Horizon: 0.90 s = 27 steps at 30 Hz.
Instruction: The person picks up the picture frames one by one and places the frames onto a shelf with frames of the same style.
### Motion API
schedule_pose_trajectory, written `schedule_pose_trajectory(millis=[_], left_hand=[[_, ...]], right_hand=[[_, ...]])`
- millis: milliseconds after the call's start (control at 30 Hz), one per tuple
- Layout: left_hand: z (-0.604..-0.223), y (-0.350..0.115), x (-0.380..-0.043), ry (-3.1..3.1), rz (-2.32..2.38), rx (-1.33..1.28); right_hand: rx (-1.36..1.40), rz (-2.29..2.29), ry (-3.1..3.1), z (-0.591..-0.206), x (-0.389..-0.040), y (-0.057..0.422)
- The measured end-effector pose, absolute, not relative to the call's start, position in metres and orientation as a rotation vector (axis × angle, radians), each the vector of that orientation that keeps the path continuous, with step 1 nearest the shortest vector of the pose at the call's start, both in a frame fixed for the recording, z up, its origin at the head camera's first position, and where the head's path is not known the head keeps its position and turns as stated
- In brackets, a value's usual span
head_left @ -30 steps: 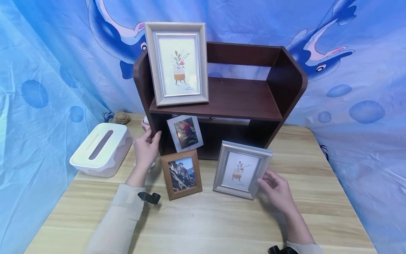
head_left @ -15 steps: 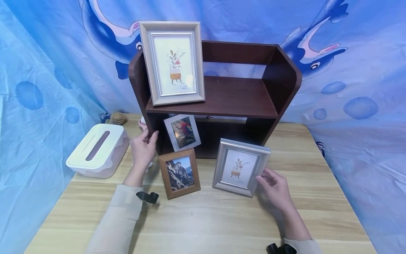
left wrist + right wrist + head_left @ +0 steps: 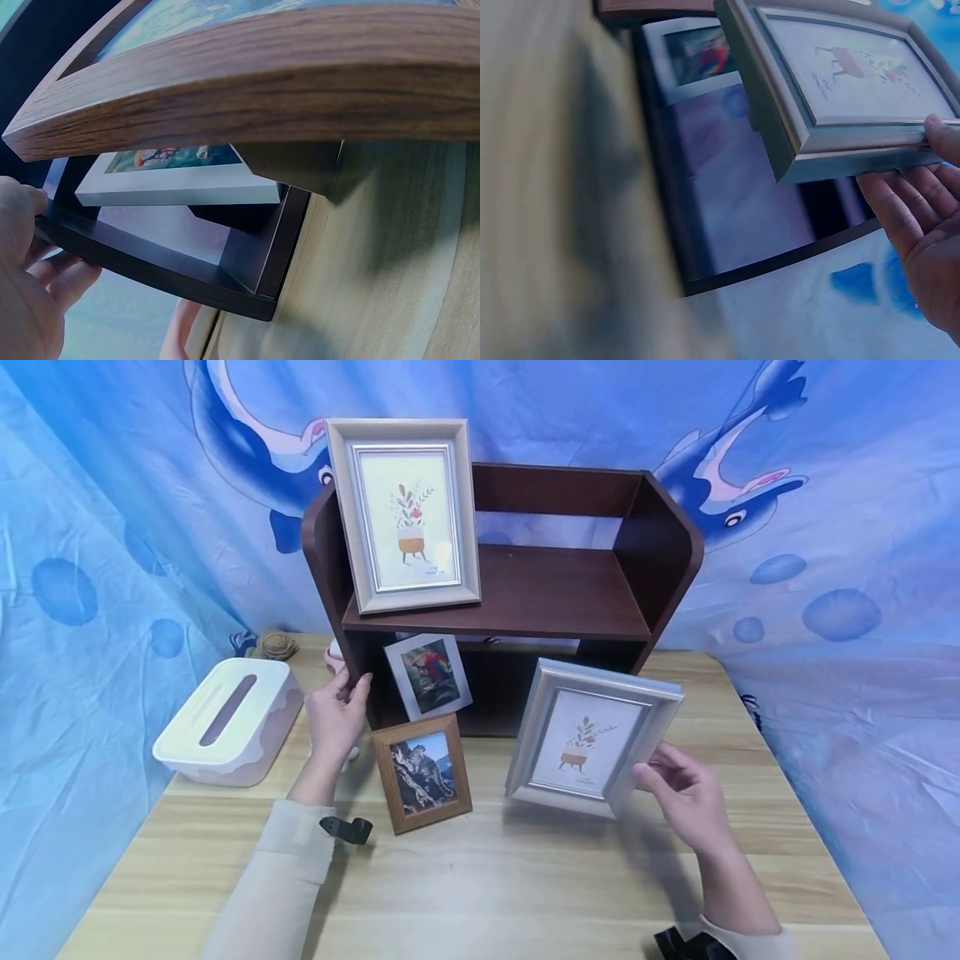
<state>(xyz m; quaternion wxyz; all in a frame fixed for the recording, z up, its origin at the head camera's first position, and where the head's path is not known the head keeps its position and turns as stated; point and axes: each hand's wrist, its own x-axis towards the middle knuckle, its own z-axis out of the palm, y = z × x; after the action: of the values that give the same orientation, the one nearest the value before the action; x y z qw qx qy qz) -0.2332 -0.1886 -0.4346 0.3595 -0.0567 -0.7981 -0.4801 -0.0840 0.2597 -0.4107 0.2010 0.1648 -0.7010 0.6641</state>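
My right hand [image 3: 686, 797] holds a silver picture frame [image 3: 630, 693] by its right edge, thumb on the front and fingers behind. The frame hangs tilted over the table, its shadow below it. At the left, my left hand [image 3: 333, 718] grips the side panel of a dark brown two-tier shelf [image 3: 555, 585]; in the left wrist view the thumb [image 3: 26, 199] and fingers pinch the panel's edge. A larger cream-silver frame [image 3: 348, 527] leans on the upper tier. A white frame with a parrot picture [image 3: 435, 672] stands in the lower tier.
A brown wooden frame with a leopard picture [image 3: 423, 772] stands on the table before the shelf. To the left are a white tissue box [image 3: 255, 727] and a ball of twine [image 3: 276, 645]. A blue dolphin-print curtain [image 3: 825, 510] surrounds the table.
My right hand has lifted the silver frame off the table and moved it up and to the right. The left hand keeps its grip on the shelf. The head view has shifted slightly.
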Motion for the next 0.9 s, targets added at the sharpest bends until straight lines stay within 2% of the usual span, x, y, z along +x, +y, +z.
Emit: schedule_pose_trajectory(millis=[367, 900], left_hand=[[-0.436, -0.190, -0.233, -2.045, -1.204, -0.169], [-0.435, -0.188, -0.234, -2.051, -1.189, -0.151]], right_hand=[[0.774, 1.943, -1.704, -0.350, -0.085, 0.273], [0.845, 2.067, -1.613, -0.283, -0.100, 0.274]])
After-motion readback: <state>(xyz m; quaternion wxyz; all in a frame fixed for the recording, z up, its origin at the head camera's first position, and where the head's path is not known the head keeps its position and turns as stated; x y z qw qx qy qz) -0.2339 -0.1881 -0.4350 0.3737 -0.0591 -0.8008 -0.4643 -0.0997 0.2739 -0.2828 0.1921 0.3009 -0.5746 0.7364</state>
